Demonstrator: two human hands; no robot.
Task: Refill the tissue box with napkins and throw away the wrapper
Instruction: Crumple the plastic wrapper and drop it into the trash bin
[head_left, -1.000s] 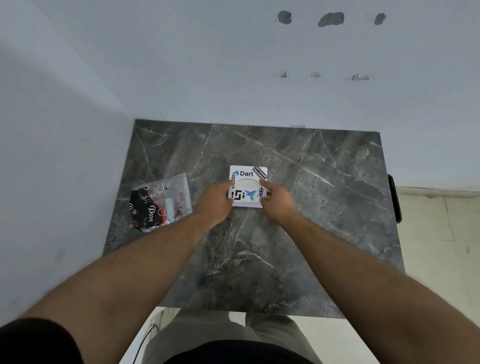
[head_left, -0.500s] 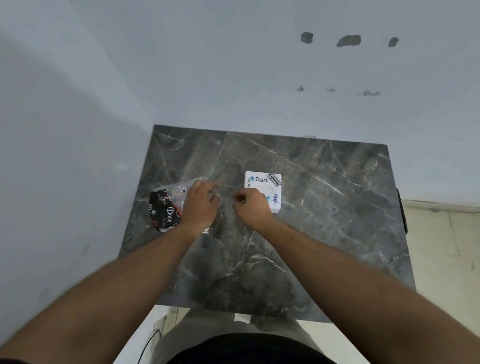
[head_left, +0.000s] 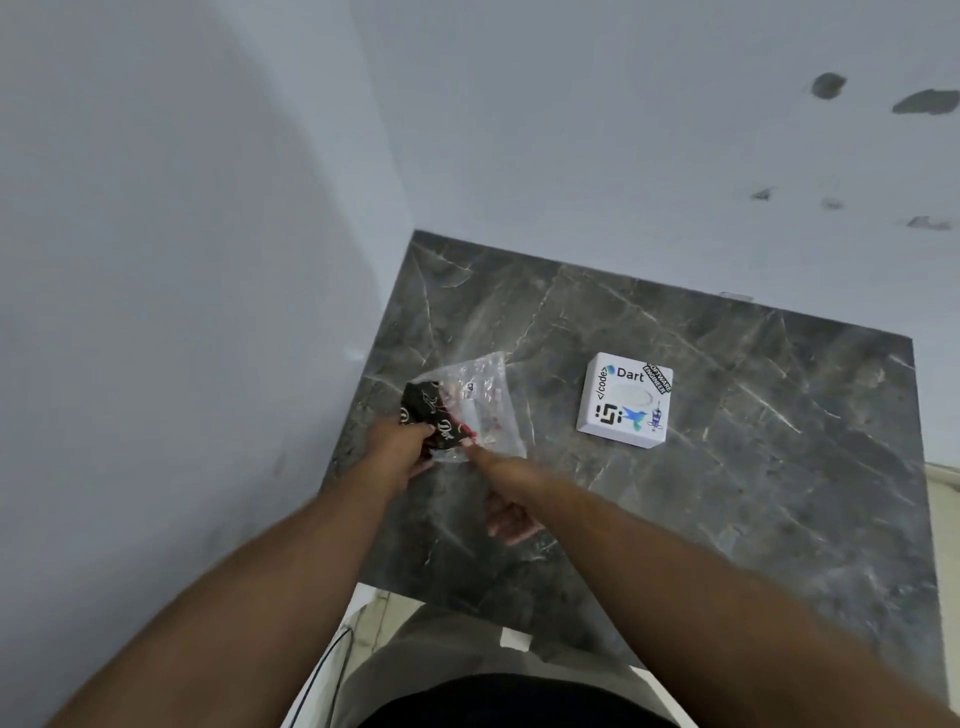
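Observation:
The empty wrapper (head_left: 480, 402), clear plastic with a black printed end, lies at the left side of the table. My left hand (head_left: 397, 454) grips its black end. My right hand (head_left: 498, 483) reaches across beside it, its fingertips pinching the wrapper's near clear edge; blur hides the exact grip. The white tissue box (head_left: 623, 400), covered in stickers with an oval slot on top, stands alone to the right, apart from both hands.
The dark marble table (head_left: 727, 493) sits in a corner, with walls close on the left and behind. Its near edge ends just above my lap. A thin cable (head_left: 324, 670) runs over the pale floor at the lower left.
Both hands left the tissue box and moved left to the wrapper. The left hand now grips its black end. My view has swung left.

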